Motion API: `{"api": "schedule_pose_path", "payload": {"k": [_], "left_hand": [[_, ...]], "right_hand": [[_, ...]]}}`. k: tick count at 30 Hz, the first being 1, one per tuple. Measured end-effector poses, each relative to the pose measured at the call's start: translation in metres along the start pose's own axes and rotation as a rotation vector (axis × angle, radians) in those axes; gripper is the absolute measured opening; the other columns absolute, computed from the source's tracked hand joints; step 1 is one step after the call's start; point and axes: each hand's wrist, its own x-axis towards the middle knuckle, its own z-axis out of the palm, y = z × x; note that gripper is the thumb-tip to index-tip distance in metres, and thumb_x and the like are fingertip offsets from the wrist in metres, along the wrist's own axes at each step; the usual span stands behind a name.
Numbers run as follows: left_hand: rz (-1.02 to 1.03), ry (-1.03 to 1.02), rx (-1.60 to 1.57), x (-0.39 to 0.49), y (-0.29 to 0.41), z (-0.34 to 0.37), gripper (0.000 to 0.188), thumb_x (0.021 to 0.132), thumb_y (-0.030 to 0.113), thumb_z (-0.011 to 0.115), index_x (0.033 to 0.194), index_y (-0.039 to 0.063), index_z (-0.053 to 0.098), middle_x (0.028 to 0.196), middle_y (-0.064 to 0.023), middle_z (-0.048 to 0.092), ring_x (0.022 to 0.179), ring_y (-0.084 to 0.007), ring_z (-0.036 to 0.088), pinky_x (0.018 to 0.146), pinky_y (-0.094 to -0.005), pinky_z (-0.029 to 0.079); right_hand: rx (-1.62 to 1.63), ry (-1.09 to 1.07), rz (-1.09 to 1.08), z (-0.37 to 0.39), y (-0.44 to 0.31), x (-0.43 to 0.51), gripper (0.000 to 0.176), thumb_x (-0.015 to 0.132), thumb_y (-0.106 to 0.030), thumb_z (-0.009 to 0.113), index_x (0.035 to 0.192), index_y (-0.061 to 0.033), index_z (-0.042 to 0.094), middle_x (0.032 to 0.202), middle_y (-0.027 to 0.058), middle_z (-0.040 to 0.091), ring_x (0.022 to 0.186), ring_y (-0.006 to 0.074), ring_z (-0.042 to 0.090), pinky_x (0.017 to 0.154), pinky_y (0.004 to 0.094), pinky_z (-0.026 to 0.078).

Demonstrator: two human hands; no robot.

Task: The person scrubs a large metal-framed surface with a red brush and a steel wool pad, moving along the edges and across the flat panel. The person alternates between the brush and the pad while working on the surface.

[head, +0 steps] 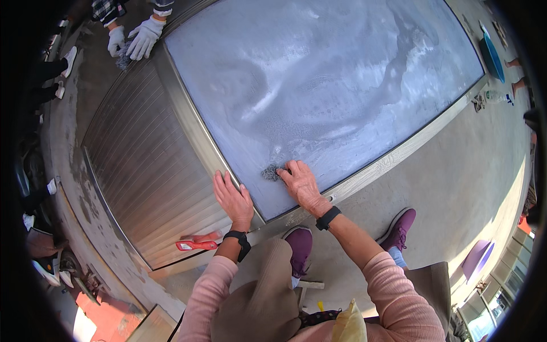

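A wide glass panel [316, 94], smeared with wet, cloudy film, lies before me in a metal door frame [384, 160]. Near its lower left corner my right hand [300, 184] pinches a grey steel-wool scrubber [270, 172] against the surface. Flat on the metal strip along the panel's left edge rests my left hand [233, 199], holding nothing. Left of that strip spreads a ribbed metal panel [158, 171]. On its lower part, close to my left wrist, lies a red-handled tool [197, 245]; its exact kind is unclear.
Across the door, another person's white-gloved hands [139, 40] are at a second scrubber [124, 57]. A blue basin [492, 57] and a plastic bottle [495, 97] are on the concrete floor at right. A purple basin [477, 260] stands lower right. Other people's feet show at left.
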Motion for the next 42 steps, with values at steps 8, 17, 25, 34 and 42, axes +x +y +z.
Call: {"api": "schedule_pose_path", "payload": {"k": [8, 17, 25, 34, 42], "left_hand": [[-0.001, -0.009, -0.017, 0.001, 0.002, -0.003, 0.064, 0.090, 0.018, 0.054, 0.148, -0.001, 0.032, 0.155, -0.0236, 0.028, 0.145, -0.0417, 0.024, 0.119, -0.0516, 0.017], [0.002, -0.009, -0.012, 0.001, 0.002, -0.004, 0.064, 0.091, 0.018, 0.054, 0.148, 0.000, 0.031, 0.156, -0.0233, 0.027, 0.145, -0.0417, 0.024, 0.119, -0.0515, 0.018], [0.007, 0.000, -0.018, -0.001, 0.001, -0.001, 0.064, 0.092, 0.019, 0.054, 0.149, 0.001, 0.031, 0.157, -0.0225, 0.026, 0.145, -0.0413, 0.023, 0.119, -0.0518, 0.017], [-0.001, 0.005, 0.000, -0.002, -0.003, 0.004, 0.064, 0.091, 0.021, 0.053, 0.148, 0.001, 0.032, 0.156, -0.0228, 0.027, 0.146, -0.0398, 0.024, 0.120, -0.0514, 0.016], [-0.004, 0.014, -0.053, -0.001, -0.007, 0.004, 0.062, 0.092, 0.021, 0.054, 0.148, 0.003, 0.033, 0.157, -0.0211, 0.027, 0.145, -0.0393, 0.025, 0.119, -0.0503, 0.017]], "right_hand": [[-0.152, 0.303, 0.406, -0.014, 0.022, 0.039, 0.038, 0.075, 0.002, 0.070, 0.111, -0.0078, 0.062, 0.101, 0.0121, 0.054, 0.095, 0.0327, 0.056, 0.079, 0.0420, 0.048], [-0.156, 0.204, 0.205, -0.032, 0.027, 0.059, 0.036, 0.075, -0.001, 0.071, 0.110, -0.0079, 0.063, 0.101, 0.0109, 0.054, 0.094, 0.0312, 0.054, 0.078, 0.0419, 0.047], [0.054, -0.159, 0.003, -0.031, -0.054, 0.067, 0.038, 0.072, 0.003, 0.070, 0.108, -0.0076, 0.063, 0.102, 0.0104, 0.053, 0.096, 0.0302, 0.055, 0.081, 0.0417, 0.049], [-0.357, 0.488, 0.566, -0.074, 0.049, 0.012, 0.038, 0.075, 0.001, 0.070, 0.111, -0.0051, 0.060, 0.102, 0.0142, 0.055, 0.095, 0.0349, 0.054, 0.079, 0.0430, 0.047], [0.275, -0.184, 0.105, 0.007, 0.005, -0.054, 0.035, 0.079, -0.004, 0.073, 0.113, -0.0057, 0.061, 0.103, 0.0132, 0.055, 0.102, 0.0333, 0.055, 0.083, 0.0424, 0.049]]}}
